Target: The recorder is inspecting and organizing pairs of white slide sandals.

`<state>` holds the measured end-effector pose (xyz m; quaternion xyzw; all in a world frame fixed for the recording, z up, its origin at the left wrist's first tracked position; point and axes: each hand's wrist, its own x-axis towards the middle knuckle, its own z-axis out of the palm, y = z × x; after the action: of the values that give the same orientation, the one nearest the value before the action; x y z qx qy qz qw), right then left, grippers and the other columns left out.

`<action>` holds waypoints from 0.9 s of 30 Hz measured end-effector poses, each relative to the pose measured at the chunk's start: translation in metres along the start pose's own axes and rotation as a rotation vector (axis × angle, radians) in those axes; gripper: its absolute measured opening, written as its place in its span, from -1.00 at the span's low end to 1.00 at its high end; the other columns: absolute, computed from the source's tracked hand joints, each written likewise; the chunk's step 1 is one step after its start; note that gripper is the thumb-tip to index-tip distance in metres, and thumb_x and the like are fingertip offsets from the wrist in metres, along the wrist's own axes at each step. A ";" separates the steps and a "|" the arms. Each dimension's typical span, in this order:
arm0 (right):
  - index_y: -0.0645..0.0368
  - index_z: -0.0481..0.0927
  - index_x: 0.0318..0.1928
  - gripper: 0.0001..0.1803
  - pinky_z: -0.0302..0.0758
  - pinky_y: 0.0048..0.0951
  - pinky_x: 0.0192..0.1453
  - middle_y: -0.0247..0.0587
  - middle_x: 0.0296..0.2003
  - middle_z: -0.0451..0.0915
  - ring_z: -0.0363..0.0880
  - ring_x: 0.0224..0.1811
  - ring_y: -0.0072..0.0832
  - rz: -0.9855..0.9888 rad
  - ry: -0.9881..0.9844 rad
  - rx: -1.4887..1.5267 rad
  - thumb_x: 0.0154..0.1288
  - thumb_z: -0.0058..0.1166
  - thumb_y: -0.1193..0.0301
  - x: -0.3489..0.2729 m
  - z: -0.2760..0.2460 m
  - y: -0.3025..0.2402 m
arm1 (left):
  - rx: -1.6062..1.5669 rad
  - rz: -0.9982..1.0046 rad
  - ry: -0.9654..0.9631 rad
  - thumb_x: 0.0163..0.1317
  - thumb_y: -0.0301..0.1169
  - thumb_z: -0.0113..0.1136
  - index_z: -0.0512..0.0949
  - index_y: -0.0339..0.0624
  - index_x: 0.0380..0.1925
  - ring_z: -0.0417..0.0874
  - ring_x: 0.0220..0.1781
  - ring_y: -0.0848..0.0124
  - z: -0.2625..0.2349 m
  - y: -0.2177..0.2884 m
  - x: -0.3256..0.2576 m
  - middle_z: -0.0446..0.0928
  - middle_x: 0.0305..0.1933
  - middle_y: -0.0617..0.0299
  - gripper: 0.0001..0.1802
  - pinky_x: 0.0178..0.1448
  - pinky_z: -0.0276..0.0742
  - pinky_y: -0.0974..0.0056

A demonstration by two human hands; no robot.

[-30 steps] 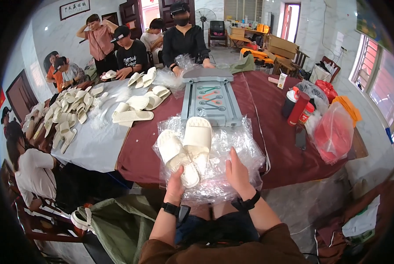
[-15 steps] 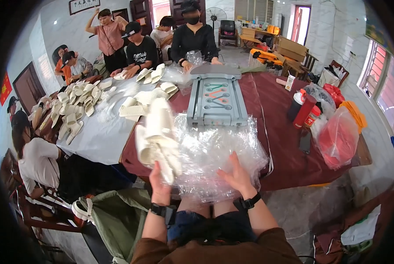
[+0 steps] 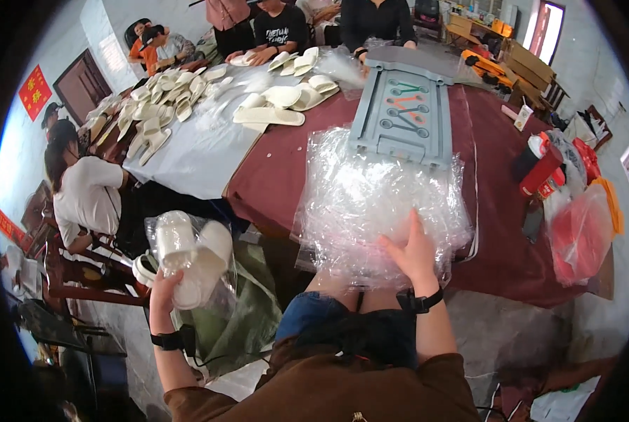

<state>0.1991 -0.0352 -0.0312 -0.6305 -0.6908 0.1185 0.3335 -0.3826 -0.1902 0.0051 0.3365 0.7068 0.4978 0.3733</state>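
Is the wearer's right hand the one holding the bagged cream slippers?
No, the left hand grips the bagged cream slippers, while the right hand is spread over clear plastic bags.

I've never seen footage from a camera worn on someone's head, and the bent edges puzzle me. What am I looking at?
There is no robot here, just a person's bare hands. The wide fisheye camera sits on their head and looks down, so straight edges bend near the rim and the forearms come in from below.

The left hand holds a pair of cream slippers in a clear bag, out to the side near a green sack. The right hand is open at a pile of clear plastic bags.

Those lie on a maroon cloth, with a grey plastic board at their far end. More loose slippers are heaped at the left, and other people sit or stand around.
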 end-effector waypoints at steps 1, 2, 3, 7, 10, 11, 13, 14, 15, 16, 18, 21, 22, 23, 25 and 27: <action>0.41 0.17 0.51 0.18 0.54 -0.09 0.27 0.33 0.36 0.43 0.58 0.24 0.14 0.009 0.002 0.006 0.14 0.41 -0.14 0.000 -0.001 -0.001 | 0.150 -0.012 0.019 0.27 -0.44 0.29 0.57 -0.33 0.16 0.68 -0.03 0.33 -0.005 -0.010 -0.004 0.68 0.00 0.15 -0.55 0.07 0.60 0.22; 0.40 0.16 0.51 0.16 0.55 -0.10 0.26 0.33 0.34 0.44 0.59 0.23 0.15 0.016 0.002 0.012 0.15 0.42 -0.10 0.000 -0.002 -0.002 | 0.304 -0.009 0.035 0.23 -0.44 0.32 0.58 -0.34 0.15 0.68 -0.05 0.34 -0.009 -0.021 -0.008 0.69 -0.03 0.15 -0.53 0.05 0.60 0.22; 0.39 0.16 0.51 0.15 0.55 -0.10 0.25 0.33 0.33 0.46 0.60 0.21 0.16 0.031 -0.012 0.029 0.15 0.43 -0.06 0.000 -0.002 -0.003 | 0.451 -0.067 0.008 0.12 -0.44 0.35 0.58 -0.39 0.12 0.68 -0.12 0.37 -0.010 -0.031 -0.004 0.71 -0.12 0.15 -0.48 0.02 0.61 0.21; 0.40 0.18 0.51 0.17 0.52 -0.08 0.29 0.32 0.34 0.44 0.55 0.28 0.12 0.107 -0.065 0.106 0.11 0.46 -0.08 -0.001 -0.006 -0.009 | 1.051 -0.062 0.133 0.13 -0.16 0.31 0.61 -0.31 0.04 0.67 0.12 -0.19 0.000 -0.076 0.010 0.69 0.00 -0.25 -0.46 0.19 0.57 -0.07; 0.39 0.18 0.51 0.10 0.46 -0.15 0.37 0.32 0.37 0.41 0.50 0.36 0.09 0.069 -0.041 0.027 0.15 0.46 0.04 0.000 -0.006 -0.010 | 1.119 -0.225 0.131 0.22 -0.03 0.25 0.63 -0.23 0.05 0.67 0.19 -0.12 0.013 -0.109 0.034 0.68 0.07 -0.20 -0.44 0.24 0.57 -0.07; 0.39 0.18 0.51 0.10 0.43 -0.16 0.40 0.32 0.38 0.41 0.47 0.38 0.08 0.077 -0.049 0.053 0.15 0.46 0.05 0.000 -0.006 -0.011 | 1.065 -0.228 0.139 0.22 -0.03 0.26 0.63 -0.23 0.05 0.68 0.18 -0.10 0.017 -0.124 0.042 0.68 0.07 -0.20 -0.45 0.23 0.58 -0.07; 0.39 0.18 0.51 0.09 0.39 -0.16 0.45 0.32 0.39 0.39 0.42 0.43 0.06 0.109 -0.058 0.104 0.16 0.47 0.08 -0.001 -0.006 -0.010 | 1.030 -0.225 0.196 0.21 -0.06 0.28 0.64 -0.25 0.00 0.69 0.15 -0.10 0.026 -0.163 0.059 0.70 0.04 -0.18 -0.48 0.20 0.60 -0.07; 0.39 0.18 0.51 0.08 0.39 -0.16 0.44 0.32 0.39 0.40 0.43 0.43 0.06 0.118 -0.062 0.100 0.16 0.47 0.10 -0.001 -0.005 -0.009 | 0.869 -0.340 0.179 0.23 -0.11 0.29 0.61 -0.24 0.05 0.69 0.15 -0.12 0.031 -0.184 0.071 0.70 0.03 -0.15 -0.50 0.19 0.61 -0.08; 0.39 0.18 0.51 0.07 0.40 -0.16 0.44 0.31 0.39 0.40 0.43 0.43 0.06 0.116 -0.053 0.101 0.16 0.47 0.11 -0.001 -0.005 -0.009 | 0.659 -0.231 0.215 0.25 -0.11 0.30 0.58 -0.30 0.08 0.72 0.08 -0.09 0.039 -0.210 0.073 0.69 0.03 -0.19 -0.45 0.12 0.63 -0.09; 0.39 0.18 0.51 0.07 0.40 -0.15 0.44 0.31 0.38 0.41 0.44 0.42 0.06 0.115 -0.041 0.103 0.16 0.47 0.13 -0.002 -0.004 -0.008 | 0.500 -0.194 0.260 0.27 -0.10 0.30 0.55 -0.37 0.12 0.75 0.02 -0.05 0.047 -0.236 0.071 0.68 0.02 -0.23 -0.41 0.05 0.65 -0.10; 0.39 0.18 0.51 0.10 0.43 -0.12 0.41 0.31 0.37 0.42 0.46 0.39 0.09 0.082 -0.020 0.098 0.16 0.46 0.06 -0.001 -0.002 -0.006 | 0.962 -0.433 0.220 0.33 -0.04 0.28 0.54 -0.31 0.16 0.72 0.08 -0.08 0.067 -0.282 0.068 0.67 0.06 -0.20 -0.40 0.10 0.64 -0.09; 0.38 0.19 0.51 0.10 0.43 -0.11 0.40 0.29 0.37 0.42 0.46 0.38 0.09 0.094 -0.022 0.120 0.16 0.46 0.03 -0.001 0.000 -0.004 | 0.984 -0.458 -0.010 0.30 -0.17 0.21 0.54 -0.22 0.19 0.61 0.26 -0.14 0.092 -0.334 0.057 0.60 0.23 -0.17 -0.47 0.28 0.56 -0.09; 0.37 0.20 0.51 0.09 0.43 -0.11 0.40 0.29 0.37 0.42 0.46 0.39 0.09 0.107 -0.027 0.136 0.16 0.46 0.04 -0.001 0.001 -0.003 | 1.044 -0.486 -0.222 0.29 -0.16 0.21 0.53 -0.21 0.23 0.61 0.26 -0.14 0.096 -0.344 0.058 0.60 0.23 -0.16 -0.44 0.30 0.55 -0.09; 0.37 0.20 0.51 0.08 0.43 -0.11 0.40 0.28 0.37 0.42 0.46 0.39 0.08 0.121 -0.038 0.141 0.16 0.47 0.05 -0.001 0.001 -0.002 | 0.918 -0.348 -0.364 0.22 -0.15 0.32 0.59 -0.24 0.17 0.61 0.24 -0.15 0.090 -0.350 0.056 0.61 0.22 -0.16 -0.43 0.29 0.55 -0.08; 0.36 0.22 0.50 0.07 0.43 -0.11 0.41 0.27 0.38 0.42 0.45 0.39 0.07 0.147 -0.051 0.159 0.16 0.47 0.06 -0.002 0.002 0.001 | 0.609 -0.386 -0.297 0.17 -0.17 0.39 0.61 -0.25 0.13 0.63 0.23 -0.13 0.073 -0.353 0.050 0.64 0.18 -0.15 -0.43 0.28 0.55 -0.06; 0.37 0.23 0.50 0.06 0.43 -0.12 0.41 0.28 0.37 0.42 0.45 0.39 0.07 0.152 -0.053 0.142 0.15 0.48 0.07 -0.002 0.003 0.002 | 0.579 -0.383 -0.107 0.07 -0.21 0.50 0.63 -0.30 0.09 0.66 0.21 -0.06 0.056 -0.349 0.044 0.68 0.10 -0.15 -0.40 0.25 0.56 -0.01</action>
<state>0.1993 -0.0362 -0.0353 -0.6524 -0.6397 0.2087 0.3488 -0.3921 -0.2246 -0.3491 0.3154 0.8484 0.1793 0.3854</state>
